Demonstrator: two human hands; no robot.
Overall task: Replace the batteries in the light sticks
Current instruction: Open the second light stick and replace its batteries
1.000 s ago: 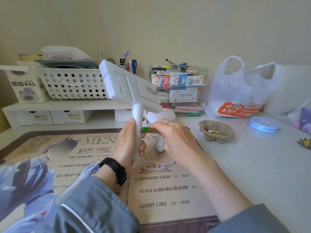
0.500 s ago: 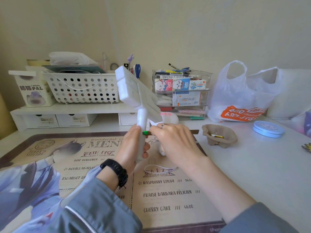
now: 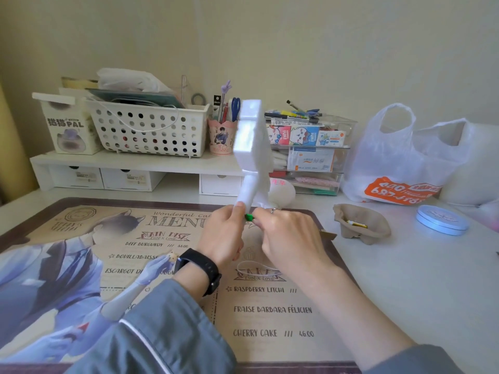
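Gripping light stick (image 3: 251, 136) handle, left hand (image 3: 221, 238) raised, fingers (image 3: 234, 218) curled — right hand (image 3: 289, 238) pinching green battery (image 3: 249, 217).

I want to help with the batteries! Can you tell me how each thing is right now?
White plastic light stick: tilted upright, gripped by the left hand at its handle.
Green-tipped battery: pinched by the right hand at the handle.
Brown pulp cup: open, holding one gold battery.
Round blue tin: lid on.
White plastic bag: mouth open.

light stick (image 3: 249, 136) over mat (image 3: 108, 238), basket (image 3: 145, 130) on shelf (image 3: 135, 161)
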